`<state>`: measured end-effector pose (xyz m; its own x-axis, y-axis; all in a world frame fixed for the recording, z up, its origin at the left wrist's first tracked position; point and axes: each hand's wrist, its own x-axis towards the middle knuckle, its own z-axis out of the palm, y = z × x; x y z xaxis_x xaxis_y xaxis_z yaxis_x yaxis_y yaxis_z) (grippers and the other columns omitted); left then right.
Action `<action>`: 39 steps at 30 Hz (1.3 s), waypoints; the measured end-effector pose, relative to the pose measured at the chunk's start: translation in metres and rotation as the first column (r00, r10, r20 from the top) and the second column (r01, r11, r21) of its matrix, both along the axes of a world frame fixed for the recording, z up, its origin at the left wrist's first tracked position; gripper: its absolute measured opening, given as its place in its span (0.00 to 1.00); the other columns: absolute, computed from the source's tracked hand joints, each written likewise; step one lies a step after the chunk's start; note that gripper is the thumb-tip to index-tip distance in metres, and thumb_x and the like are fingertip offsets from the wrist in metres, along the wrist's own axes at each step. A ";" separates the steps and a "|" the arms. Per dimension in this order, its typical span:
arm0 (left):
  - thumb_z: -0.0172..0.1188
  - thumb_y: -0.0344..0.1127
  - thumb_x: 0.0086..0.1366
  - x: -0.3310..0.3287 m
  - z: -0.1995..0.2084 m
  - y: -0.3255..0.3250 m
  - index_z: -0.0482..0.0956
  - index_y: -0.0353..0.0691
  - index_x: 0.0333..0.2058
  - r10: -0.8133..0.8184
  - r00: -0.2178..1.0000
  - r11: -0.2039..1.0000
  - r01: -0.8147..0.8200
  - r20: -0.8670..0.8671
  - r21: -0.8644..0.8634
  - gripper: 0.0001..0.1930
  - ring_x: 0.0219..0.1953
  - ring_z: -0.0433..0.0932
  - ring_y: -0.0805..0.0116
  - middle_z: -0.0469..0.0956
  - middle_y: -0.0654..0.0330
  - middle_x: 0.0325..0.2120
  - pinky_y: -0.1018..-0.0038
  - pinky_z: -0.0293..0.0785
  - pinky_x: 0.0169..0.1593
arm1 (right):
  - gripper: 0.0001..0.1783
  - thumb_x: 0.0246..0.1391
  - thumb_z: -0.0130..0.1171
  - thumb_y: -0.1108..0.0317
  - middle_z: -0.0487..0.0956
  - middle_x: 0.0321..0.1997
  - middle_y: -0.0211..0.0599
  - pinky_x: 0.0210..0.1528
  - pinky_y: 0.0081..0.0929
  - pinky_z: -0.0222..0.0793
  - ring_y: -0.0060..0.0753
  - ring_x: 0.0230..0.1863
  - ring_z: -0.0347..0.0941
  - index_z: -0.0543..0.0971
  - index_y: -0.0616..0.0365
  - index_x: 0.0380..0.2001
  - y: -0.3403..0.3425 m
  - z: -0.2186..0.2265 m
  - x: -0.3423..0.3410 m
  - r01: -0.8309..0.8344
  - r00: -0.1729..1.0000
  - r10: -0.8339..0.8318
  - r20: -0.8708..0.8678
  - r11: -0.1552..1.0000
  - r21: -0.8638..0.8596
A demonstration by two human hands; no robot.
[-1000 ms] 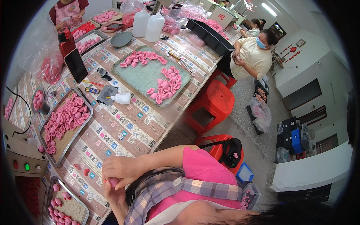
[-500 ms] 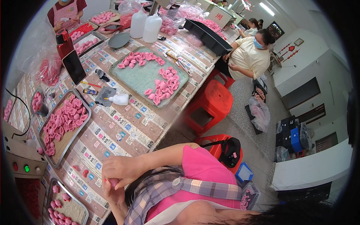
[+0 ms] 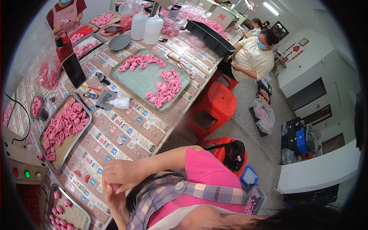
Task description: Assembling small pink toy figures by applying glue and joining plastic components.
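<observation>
Close in front of my body, my two hands meet over the table edge. My right hand is closed, its fingertips pressed onto a small pink rounded piece. From below, my left hand holds that same piece between its fingers; much of it is hidden. On the table beside them lie small red pieces. Farther left is a metal tray heaped with pink petal-like pieces. Another tray, at the lower left, carries pink rounded pieces with red parts.
A green-grey board with pink pieces lies across the table. Near it are a white squeeze bottle, a lighter and a propped phone. Red stools stand along the table edge. A co-worker sits beyond them.
The whole view has shifted very slightly to the left. My hands stay together around the pink piece, with little visible movement.
</observation>
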<state>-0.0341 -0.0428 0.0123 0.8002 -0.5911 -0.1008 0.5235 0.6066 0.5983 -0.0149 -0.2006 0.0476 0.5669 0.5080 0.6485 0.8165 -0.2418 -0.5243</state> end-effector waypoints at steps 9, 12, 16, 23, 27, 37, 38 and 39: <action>0.50 0.41 0.56 0.005 0.003 0.000 0.60 0.39 0.50 -0.024 0.999 1.000 0.025 0.035 -0.006 0.23 0.47 0.65 0.66 0.66 0.58 0.44 0.69 0.62 0.49 | 0.22 0.27 0.62 0.59 0.67 0.27 0.40 0.38 0.36 0.58 0.44 0.34 0.62 0.66 0.59 0.25 -0.002 0.005 0.001 0.019 0.999 -0.018 0.044 1.000 -0.025; 0.49 0.42 0.57 0.005 0.005 -0.002 0.59 0.38 0.50 -0.019 1.000 1.000 0.019 0.013 -0.003 0.24 0.48 0.65 0.66 0.65 0.58 0.46 0.70 0.62 0.50 | 0.21 0.27 0.62 0.60 0.67 0.28 0.39 0.38 0.35 0.59 0.43 0.34 0.63 0.67 0.59 0.25 -0.002 0.003 0.000 0.024 0.999 -0.025 0.034 1.000 0.014; 0.60 0.42 0.48 0.010 0.019 -0.015 0.51 0.33 0.53 0.105 0.991 0.989 -0.095 -0.085 0.112 0.38 0.46 0.66 0.67 0.64 0.56 0.44 0.73 0.62 0.49 | 0.18 0.29 0.62 0.65 0.68 0.28 0.36 0.38 0.33 0.59 0.40 0.34 0.64 0.67 0.57 0.26 -0.007 0.000 0.002 0.086 0.985 -0.083 -0.154 0.996 0.014; 0.61 0.39 0.49 0.013 0.018 -0.012 0.50 0.34 0.54 0.161 0.983 0.956 -0.176 0.083 0.235 0.38 0.45 0.68 0.69 0.67 0.56 0.41 0.75 0.63 0.48 | 0.15 0.31 0.61 0.68 0.67 0.26 0.35 0.37 0.32 0.60 0.39 0.33 0.64 0.69 0.56 0.26 -0.002 0.000 0.003 0.127 0.974 -0.114 -0.198 0.990 0.056; 0.59 0.39 0.50 0.011 0.019 -0.012 0.48 0.35 0.55 0.207 0.976 0.962 -0.215 0.066 0.166 0.38 0.45 0.68 0.67 0.67 0.55 0.42 0.73 0.64 0.48 | 0.15 0.31 0.61 0.68 0.67 0.26 0.34 0.37 0.32 0.59 0.39 0.32 0.64 0.69 0.56 0.26 0.005 -0.004 0.005 0.177 0.984 -0.175 -0.023 0.979 0.104; 0.57 0.36 0.52 0.004 0.020 -0.007 0.48 0.34 0.55 0.207 0.978 0.969 -0.206 0.008 0.135 0.36 0.45 0.68 0.65 0.66 0.53 0.43 0.71 0.64 0.49 | 0.14 0.28 0.61 0.68 0.67 0.23 0.36 0.35 0.33 0.59 0.40 0.29 0.64 0.67 0.56 0.21 0.006 0.003 0.001 0.137 0.990 -0.137 -0.046 0.991 0.001; 0.57 0.36 0.53 0.004 0.018 -0.005 0.49 0.35 0.55 0.211 0.977 0.967 -0.210 0.010 0.146 0.35 0.45 0.68 0.66 0.67 0.53 0.42 0.72 0.64 0.49 | 0.16 0.26 0.61 0.67 0.68 0.24 0.37 0.37 0.35 0.60 0.41 0.31 0.65 0.67 0.57 0.21 0.008 0.003 0.003 0.109 0.992 -0.110 -0.054 0.994 -0.018; 0.57 0.35 0.53 0.003 0.015 -0.002 0.49 0.35 0.55 0.222 0.975 0.961 -0.220 0.010 0.165 0.34 0.44 0.69 0.67 0.68 0.54 0.41 0.73 0.64 0.48 | 0.16 0.26 0.61 0.67 0.68 0.24 0.37 0.37 0.35 0.60 0.41 0.31 0.65 0.67 0.57 0.21 0.008 0.001 0.004 0.077 0.995 -0.078 -0.067 0.997 -0.005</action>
<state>-0.0311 -0.0444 0.0277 0.9078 -0.3745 -0.1891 0.3931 0.6019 0.6951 -0.0108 -0.1922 0.0488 0.6471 0.4624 0.6062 0.7580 -0.3045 -0.5768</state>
